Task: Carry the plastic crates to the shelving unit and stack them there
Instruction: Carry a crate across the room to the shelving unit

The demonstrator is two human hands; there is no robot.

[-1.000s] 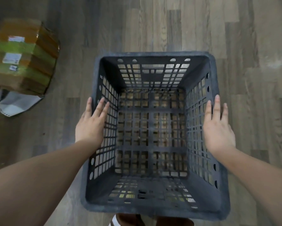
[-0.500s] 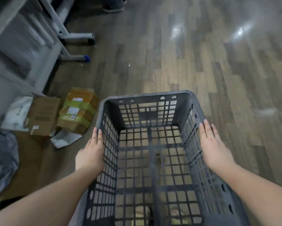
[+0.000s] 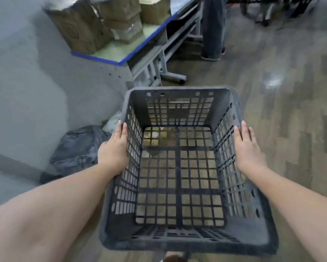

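I can read no text, label, brand or number anywhere in my view. The cardboard boxes (image 3: pixel 79 29) stacked on the table (image 3: pixel 121 60) at upper left are too blurred for me to make out any print; one shows only a faint swirl mark, not legible as a word. The dark plastic crate (image 3: pixel 179 173) carries no lettering that I can see on its walls or rim.
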